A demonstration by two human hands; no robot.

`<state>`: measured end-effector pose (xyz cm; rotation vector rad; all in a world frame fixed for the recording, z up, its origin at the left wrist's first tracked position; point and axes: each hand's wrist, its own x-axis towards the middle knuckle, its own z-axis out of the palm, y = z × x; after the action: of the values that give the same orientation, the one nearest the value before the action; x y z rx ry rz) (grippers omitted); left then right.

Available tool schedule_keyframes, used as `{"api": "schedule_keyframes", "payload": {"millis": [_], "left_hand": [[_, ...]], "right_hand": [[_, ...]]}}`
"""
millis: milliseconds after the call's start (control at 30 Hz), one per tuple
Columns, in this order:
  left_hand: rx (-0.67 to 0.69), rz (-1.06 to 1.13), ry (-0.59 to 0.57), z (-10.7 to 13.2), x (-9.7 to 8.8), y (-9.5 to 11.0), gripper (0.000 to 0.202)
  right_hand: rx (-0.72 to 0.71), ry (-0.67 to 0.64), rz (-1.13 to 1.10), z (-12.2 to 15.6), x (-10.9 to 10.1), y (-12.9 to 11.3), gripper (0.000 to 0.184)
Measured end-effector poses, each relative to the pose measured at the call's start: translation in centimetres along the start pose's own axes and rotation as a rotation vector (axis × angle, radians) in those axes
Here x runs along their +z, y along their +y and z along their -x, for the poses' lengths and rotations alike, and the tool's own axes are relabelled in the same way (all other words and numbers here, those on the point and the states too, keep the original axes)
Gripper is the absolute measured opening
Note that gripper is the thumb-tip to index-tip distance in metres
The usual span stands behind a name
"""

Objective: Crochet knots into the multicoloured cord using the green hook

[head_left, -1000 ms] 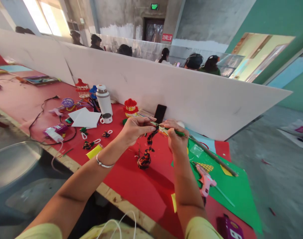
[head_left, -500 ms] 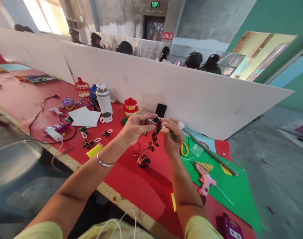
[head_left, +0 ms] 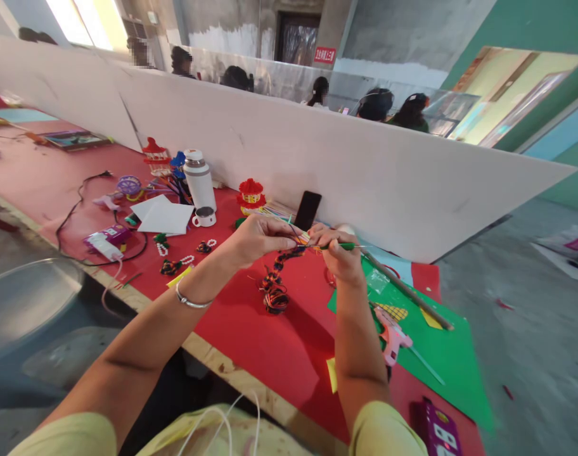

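My left hand (head_left: 256, 242) pinches the top of a narrow crocheted strip (head_left: 280, 259) in black, orange and red yarn. The strip hangs from the fingertips and curls down to a small yarn ball (head_left: 276, 301) on the red table. In my right hand (head_left: 345, 265) is a crochet hook (head_left: 346, 246) with a green handle, held nearly level, its thin metal end reaching the left fingertips. Both hands are close together above the table. The stitch at the hook's tip is too small to make out.
A white thermos (head_left: 199, 180), a cup (head_left: 204, 216) and white paper (head_left: 160, 215) lie to the left. Behind my hands are a phone (head_left: 308, 210) and a white partition (head_left: 279, 139). A pink glue gun (head_left: 393, 335) rests on a green sheet (head_left: 441, 361) at right.
My right hand has moved slightly right and turned, bringing the hook from slanted to nearly level. The strip now hangs further left, nearer the yarn ball.
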<state>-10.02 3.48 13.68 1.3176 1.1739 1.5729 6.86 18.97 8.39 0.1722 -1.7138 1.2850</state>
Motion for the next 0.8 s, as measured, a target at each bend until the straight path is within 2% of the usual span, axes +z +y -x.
{"api": "schedule_keyframes", "payload": {"millis": [200, 367, 467, 567, 700, 800], "left_hand": [[0.101, -0.285, 0.139, 0.0, 0.2, -0.2, 0.012], [0.171, -0.284, 0.233, -0.2, 0.7, 0.0, 0.003], [0.086, -0.093, 0.265, -0.3, 1.0, 0.1, 0.017], [-0.059, 0.123, 0.235, -0.3, 1.1, 0.2, 0.03], [-0.203, 0.302, 0.132, -0.3, 0.8, 0.4, 0.027], [-0.244, 0.294, 0.065, -0.4, 0.3, 0.4, 0.026]], "right_hand": [[-0.023, -0.075, 0.287, 0.1, -0.5, -3.0, 0.017], [-0.215, -0.138, 0.635, -0.1, 0.8, -4.7, 0.011], [-0.336, -0.077, 0.817, 0.2, 1.7, -4.2, 0.016], [-0.436, 0.028, 0.893, 0.5, 2.5, -3.2, 0.022], [-0.517, 0.097, 0.853, 0.7, 2.7, -2.3, 0.025], [-0.446, 0.016, 0.699, 0.4, 2.1, -2.8, 0.02]]}}
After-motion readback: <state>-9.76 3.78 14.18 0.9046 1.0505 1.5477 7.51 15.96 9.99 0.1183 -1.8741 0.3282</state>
